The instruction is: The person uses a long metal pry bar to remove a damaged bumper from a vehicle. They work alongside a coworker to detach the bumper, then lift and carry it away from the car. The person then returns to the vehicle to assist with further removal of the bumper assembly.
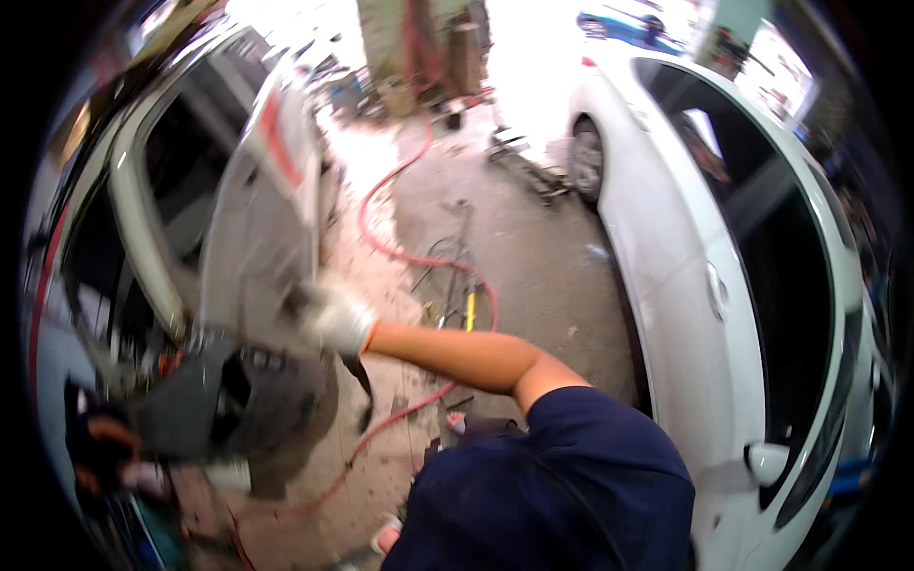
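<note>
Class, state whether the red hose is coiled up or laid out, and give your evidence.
Laid out: the red hose runs across the floor in wide, loose bends, with no stacked loops visible.

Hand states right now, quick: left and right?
Left hand: not in view.
Right hand: white-gloved, blurred; can't tell whether the grip is open, closed or holding anything.

We saw our gloved right hand (338, 322) only as a smear toward nine o'clock, and could not tell whether it touched the blurred car door (262, 238). Our navy clothing (547, 485), cut off by the lower edge, partly hid a foot (387, 535) near six. The white car (666, 276) at three o'clock partly hid a blue vehicle (625, 30). Clutter (357, 90) at eleven blurred beyond our naming.
</note>
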Demonstrator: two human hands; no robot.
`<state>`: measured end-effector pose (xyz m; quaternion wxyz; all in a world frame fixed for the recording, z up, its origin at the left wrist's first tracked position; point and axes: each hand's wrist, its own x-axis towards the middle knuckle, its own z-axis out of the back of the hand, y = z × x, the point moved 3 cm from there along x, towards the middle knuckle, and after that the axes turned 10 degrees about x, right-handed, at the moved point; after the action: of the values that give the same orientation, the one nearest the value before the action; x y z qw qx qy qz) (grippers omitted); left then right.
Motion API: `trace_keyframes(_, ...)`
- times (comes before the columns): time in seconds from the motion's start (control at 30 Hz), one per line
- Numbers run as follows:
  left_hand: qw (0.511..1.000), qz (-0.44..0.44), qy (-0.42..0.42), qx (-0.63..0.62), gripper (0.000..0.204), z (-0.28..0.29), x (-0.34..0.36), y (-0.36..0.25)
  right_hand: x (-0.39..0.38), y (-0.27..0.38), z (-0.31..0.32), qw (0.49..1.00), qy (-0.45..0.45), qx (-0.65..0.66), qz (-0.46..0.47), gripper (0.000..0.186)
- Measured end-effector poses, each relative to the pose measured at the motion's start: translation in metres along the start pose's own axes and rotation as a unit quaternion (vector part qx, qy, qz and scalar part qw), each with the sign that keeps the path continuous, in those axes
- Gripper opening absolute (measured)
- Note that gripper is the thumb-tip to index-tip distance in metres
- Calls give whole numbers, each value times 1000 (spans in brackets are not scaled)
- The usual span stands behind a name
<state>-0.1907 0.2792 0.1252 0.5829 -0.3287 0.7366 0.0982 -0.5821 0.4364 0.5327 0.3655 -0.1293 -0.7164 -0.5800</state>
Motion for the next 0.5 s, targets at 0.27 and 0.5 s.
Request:
trace_keyframes(0.27,962,-127,17,-243,80,61,-79,-77,-94,-85,-31,569,-227,540,-577,19)
trace_keyframes(0.5,873,-276,225,-332,68,42,-177,-114,-135,-102,-72,589,-191,462,-636,31)
